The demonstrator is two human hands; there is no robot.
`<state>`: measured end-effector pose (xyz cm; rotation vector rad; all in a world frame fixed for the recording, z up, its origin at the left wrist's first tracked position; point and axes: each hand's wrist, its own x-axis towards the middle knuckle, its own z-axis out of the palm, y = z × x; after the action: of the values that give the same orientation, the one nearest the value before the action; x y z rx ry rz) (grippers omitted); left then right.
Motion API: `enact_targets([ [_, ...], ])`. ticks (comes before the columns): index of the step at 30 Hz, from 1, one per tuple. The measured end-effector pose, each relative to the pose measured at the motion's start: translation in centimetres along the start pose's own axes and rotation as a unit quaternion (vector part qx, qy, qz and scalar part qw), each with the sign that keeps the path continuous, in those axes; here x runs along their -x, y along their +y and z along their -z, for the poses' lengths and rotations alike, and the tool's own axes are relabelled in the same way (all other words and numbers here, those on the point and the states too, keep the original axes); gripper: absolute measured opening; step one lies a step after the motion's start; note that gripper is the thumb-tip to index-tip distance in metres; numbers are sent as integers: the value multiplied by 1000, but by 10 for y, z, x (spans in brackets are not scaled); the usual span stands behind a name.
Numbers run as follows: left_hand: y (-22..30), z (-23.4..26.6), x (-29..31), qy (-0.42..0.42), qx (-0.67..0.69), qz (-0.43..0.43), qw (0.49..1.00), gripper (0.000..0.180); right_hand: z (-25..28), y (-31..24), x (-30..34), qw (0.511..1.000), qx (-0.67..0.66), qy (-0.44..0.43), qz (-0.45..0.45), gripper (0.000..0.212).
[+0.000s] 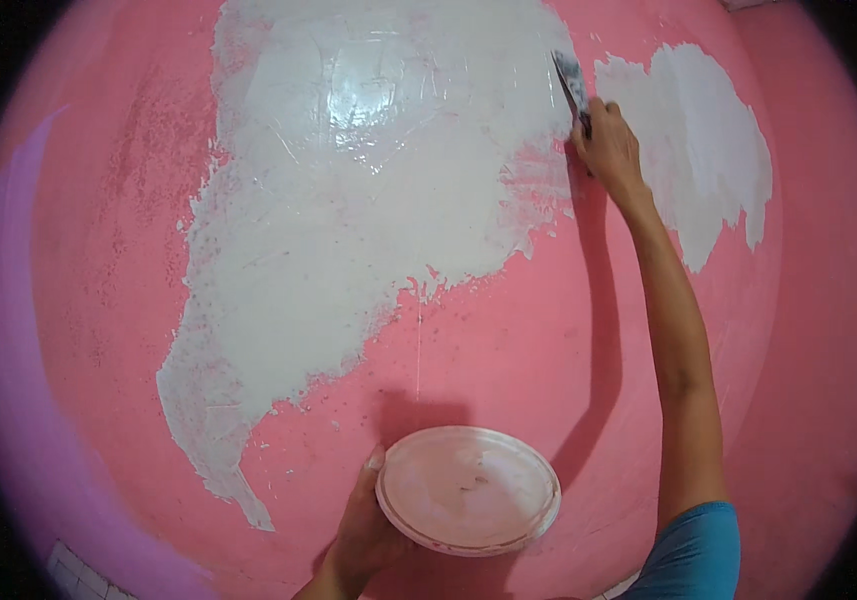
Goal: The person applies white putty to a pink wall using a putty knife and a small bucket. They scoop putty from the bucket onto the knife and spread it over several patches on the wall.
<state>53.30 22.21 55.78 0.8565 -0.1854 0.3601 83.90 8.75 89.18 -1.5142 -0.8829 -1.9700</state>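
My right hand (610, 145) is closed round the handle of a putty knife (570, 82), raised high at the upper right. Its blade lies at the right edge of a large patch of whitish filler (348, 230) on the pink wall (508, 340). Whether the blade touches the wall I cannot tell. Low in the middle, my left hand (368, 530) grips the left rim of a round, pale lid (468, 490) from below. Smears and a few small dark marks show on the lid's face. The fingers under the lid are hidden.
A second, smaller patch of white filler (693, 140) lies to the right of the knife. Farther right, the wall meets another pink surface (828, 300) at a corner. A purple band (23, 400) curves down the left side. White tiles (83, 575) show at the lower left.
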Motion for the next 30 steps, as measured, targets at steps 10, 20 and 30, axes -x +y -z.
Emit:
enact_targets([
  [10, 7, -8, -3, 22, -20, 14, 999, 66, -6, 18, -119, 995, 21, 92, 40, 27],
  [20, 2, -3, -1, 4, 5, 9, 1000, 63, -8, -1, -73, 992, 6, 87, 88, 16],
  [30, 3, -10, 3, -38, 20, 7, 999, 64, 1, 18, -130, 996, 5, 44, 79, 30],
])
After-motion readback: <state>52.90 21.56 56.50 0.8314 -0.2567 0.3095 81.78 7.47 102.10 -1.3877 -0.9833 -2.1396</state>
